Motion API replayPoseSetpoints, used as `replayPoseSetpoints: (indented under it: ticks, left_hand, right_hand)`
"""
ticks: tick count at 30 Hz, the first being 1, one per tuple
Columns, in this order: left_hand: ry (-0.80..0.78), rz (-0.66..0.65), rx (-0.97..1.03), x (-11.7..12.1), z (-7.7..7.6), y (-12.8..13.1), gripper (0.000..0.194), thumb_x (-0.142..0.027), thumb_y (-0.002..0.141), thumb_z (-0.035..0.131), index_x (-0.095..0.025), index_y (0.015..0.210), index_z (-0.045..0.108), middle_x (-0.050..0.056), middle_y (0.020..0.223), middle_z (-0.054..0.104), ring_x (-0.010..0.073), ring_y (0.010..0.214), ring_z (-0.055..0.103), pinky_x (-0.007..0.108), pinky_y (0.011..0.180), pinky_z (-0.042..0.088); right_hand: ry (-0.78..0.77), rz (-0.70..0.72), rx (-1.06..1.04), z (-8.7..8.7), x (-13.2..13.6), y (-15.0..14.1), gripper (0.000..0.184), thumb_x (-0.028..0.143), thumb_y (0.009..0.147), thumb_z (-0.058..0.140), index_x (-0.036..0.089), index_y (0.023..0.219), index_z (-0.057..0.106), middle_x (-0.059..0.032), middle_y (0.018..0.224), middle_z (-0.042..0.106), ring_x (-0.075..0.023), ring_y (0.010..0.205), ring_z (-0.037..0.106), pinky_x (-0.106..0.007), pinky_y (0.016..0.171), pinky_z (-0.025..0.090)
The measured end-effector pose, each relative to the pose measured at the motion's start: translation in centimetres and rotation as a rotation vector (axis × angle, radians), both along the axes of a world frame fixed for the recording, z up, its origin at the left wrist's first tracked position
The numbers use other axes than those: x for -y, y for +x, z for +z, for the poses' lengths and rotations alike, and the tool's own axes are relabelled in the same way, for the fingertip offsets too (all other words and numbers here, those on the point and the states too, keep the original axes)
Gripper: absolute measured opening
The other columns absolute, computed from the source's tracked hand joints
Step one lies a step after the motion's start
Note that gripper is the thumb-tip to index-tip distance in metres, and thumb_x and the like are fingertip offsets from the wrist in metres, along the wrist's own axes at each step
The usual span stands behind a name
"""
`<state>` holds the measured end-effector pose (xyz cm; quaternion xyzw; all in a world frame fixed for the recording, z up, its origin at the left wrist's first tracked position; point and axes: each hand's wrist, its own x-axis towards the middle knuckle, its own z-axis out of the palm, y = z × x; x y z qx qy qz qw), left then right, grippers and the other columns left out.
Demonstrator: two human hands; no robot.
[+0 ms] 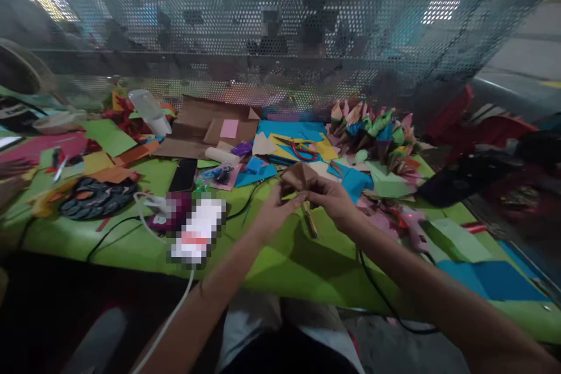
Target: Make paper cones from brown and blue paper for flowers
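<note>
Both hands meet above the green table around a folded piece of brown paper (pixel 298 176). My left hand (pixel 280 201) pinches its left side, and my right hand (pixel 326 191) grips its right side with bent fingers. Just below the fingers a thin yellowish stick-like thing (pixel 310 223) slants down; I cannot tell whether it is held or lies on the table. Beyond the hands are red-handled scissors (pixel 302 151) on yellow paper. Blue paper pieces (pixel 357 181) lie close to the right hand, and a pink glue gun (pixel 414 228) rests farther right.
A green-covered table (pixel 263 269) carries brown cardboard (pixel 193 123), a dark phone (pixel 184 175), and a lit phone (pixel 199 228) with a white cable. Several folded paper flowers (pixel 377 128) stand at back right. A clear bottle (pixel 149 111) leans at back left. Perforated metal (pixel 219 29) rises behind.
</note>
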<state>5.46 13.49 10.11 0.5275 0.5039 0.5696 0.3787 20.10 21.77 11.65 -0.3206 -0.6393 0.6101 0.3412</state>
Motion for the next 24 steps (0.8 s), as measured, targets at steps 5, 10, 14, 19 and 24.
replayPoseSetpoints:
  ticks: [5,10,14,19,24]
  left_hand:
    - [-0.177,-0.041,0.376,-3.0,-0.5,1.7,0.039,-0.044,0.075,0.08,-0.022,0.106,0.072,0.007,0.115,0.075,0.0284,0.121,0.063,0.043,0.109,0.046]
    - [-0.196,0.021,0.399,-4.2,-1.6,1.2,0.037,-0.043,0.075,0.079,-0.021,0.105,0.072,0.007,0.109,0.075,0.0244,0.108,0.067,0.04,0.1,0.049]
    - [-0.26,-0.026,0.34,-3.7,-2.0,0.8,0.033,-0.043,0.08,0.074,-0.018,0.1,0.069,0.004,0.085,0.072,0.0166,0.076,0.066,0.03,0.074,0.052]
    - [-0.228,0.007,0.229,-3.5,-1.5,0.6,0.024,-0.036,0.081,0.072,-0.018,0.096,0.07,-0.002,0.07,0.064,0.0103,0.061,0.052,0.023,0.06,0.041]
    - [-0.24,0.105,0.149,-3.4,-1.6,-0.8,0.025,-0.032,0.077,0.075,-0.02,0.099,0.072,0.001,0.078,0.068,0.0151,0.073,0.06,0.026,0.067,0.047]
  right_hand:
    - [0.163,-0.012,0.065,-2.3,-0.4,-0.2,0.035,0.054,0.072,0.072,0.02,0.067,0.062,0.0014,0.059,0.059,-0.0145,0.055,0.053,-0.029,0.053,0.044]
    - [0.55,-0.13,0.274,-1.4,-0.9,1.9,0.021,0.04,0.085,0.066,0.02,0.083,0.072,-0.0052,0.08,0.074,-0.0219,0.073,0.067,-0.031,0.064,0.048]
    - [0.723,-0.18,0.21,0.2,-0.9,3.0,0.016,0.031,0.089,0.063,0.023,0.093,0.076,-0.0062,0.088,0.075,-0.0219,0.081,0.068,-0.032,0.071,0.052]
    - [0.806,-0.146,0.223,-0.3,-1.0,2.9,0.019,0.025,0.091,0.061,0.026,0.102,0.077,-0.0063,0.091,0.073,-0.0222,0.085,0.069,-0.033,0.074,0.054]
    - [0.905,-0.173,0.342,-0.3,-0.6,1.4,0.021,0.021,0.095,0.059,0.024,0.109,0.074,-0.0079,0.104,0.075,-0.0203,0.089,0.069,-0.031,0.077,0.053]
